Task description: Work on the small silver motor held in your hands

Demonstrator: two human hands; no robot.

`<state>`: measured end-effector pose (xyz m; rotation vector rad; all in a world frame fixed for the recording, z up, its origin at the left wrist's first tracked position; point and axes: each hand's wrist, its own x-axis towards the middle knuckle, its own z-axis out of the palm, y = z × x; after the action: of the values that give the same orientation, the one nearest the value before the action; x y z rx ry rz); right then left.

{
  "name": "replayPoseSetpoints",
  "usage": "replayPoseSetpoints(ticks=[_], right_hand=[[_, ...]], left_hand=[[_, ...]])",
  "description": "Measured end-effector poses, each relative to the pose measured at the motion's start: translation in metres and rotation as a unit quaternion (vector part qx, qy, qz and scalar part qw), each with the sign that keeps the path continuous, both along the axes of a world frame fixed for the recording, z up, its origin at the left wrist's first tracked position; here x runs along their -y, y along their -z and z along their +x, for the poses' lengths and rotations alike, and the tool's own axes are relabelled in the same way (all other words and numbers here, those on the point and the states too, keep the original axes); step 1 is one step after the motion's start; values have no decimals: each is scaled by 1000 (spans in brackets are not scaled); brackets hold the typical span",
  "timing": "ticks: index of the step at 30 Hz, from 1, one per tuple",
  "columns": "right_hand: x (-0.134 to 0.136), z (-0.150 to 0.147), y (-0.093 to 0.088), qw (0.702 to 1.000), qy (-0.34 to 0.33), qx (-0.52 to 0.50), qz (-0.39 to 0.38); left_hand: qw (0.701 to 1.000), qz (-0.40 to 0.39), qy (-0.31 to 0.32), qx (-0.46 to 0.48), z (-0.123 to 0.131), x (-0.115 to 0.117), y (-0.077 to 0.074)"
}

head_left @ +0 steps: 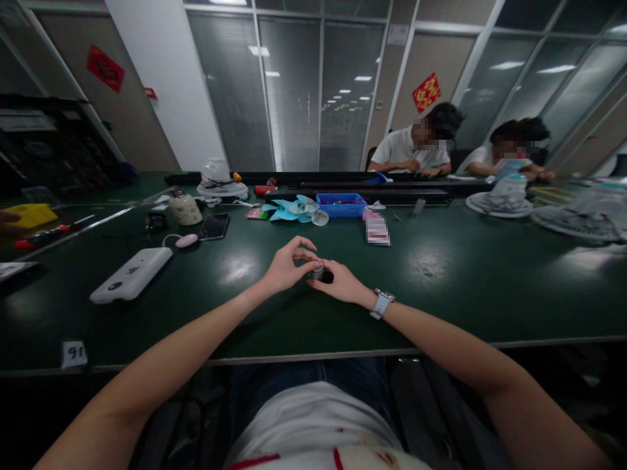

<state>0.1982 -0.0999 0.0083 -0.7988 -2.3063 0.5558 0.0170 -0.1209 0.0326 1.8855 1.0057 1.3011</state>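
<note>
A small grey metal cylinder (317,271) is held just above the green table, between my two hands. My right hand (343,282), with a watch (382,303) on its wrist, is closed round its side with thumb and fingers. My left hand (288,266) reaches in from the other side. Its thumb and a fingertip meet at the top of the cylinder, while the index finger stays raised and bent. The fingers cover much of the cylinder, so its exact kind does not show.
Behind my hands lie light-blue fan blades (289,209), a blue bin (341,205) and a pink-and-white packet (377,228). Leftward are a white device (132,274), a phone (214,226) and a flask (185,207). Two people (414,147) sit opposite, near white fan parts (499,202).
</note>
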Motion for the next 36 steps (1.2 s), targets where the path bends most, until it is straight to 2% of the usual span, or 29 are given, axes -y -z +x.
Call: replayPoseSetpoints(ticks=[10,17,19,24,27,30,34,36], right_hand=[[1,1,-2,1000,-1,3,-18],[1,2,-3,1000,3,6,-19],[1,1,-3,1000,1,5,-14],[2,0,-3,1000,-1,-3,-16],[2,0,-3,1000,3,1,-24],[2,1,-3,1000,5,4,-19],[2,1,-2,999,19,12,-24],[3,1,-3,999,26,20,-33]], left_hand=[[997,2,-21,-79,-3,4,-8],[997,-12,31,-66,-6,5,-12],[998,1,12,-63,-6,4,-11],[991,43,-103,-69,2,1,-3],[989,51,-122,-70,6,0,2],[993,47,-92,-59,3,-1,2],[998,-19,36,-40,-6,-3,-4],[995,-53,77,-34,-10,-3,-6]])
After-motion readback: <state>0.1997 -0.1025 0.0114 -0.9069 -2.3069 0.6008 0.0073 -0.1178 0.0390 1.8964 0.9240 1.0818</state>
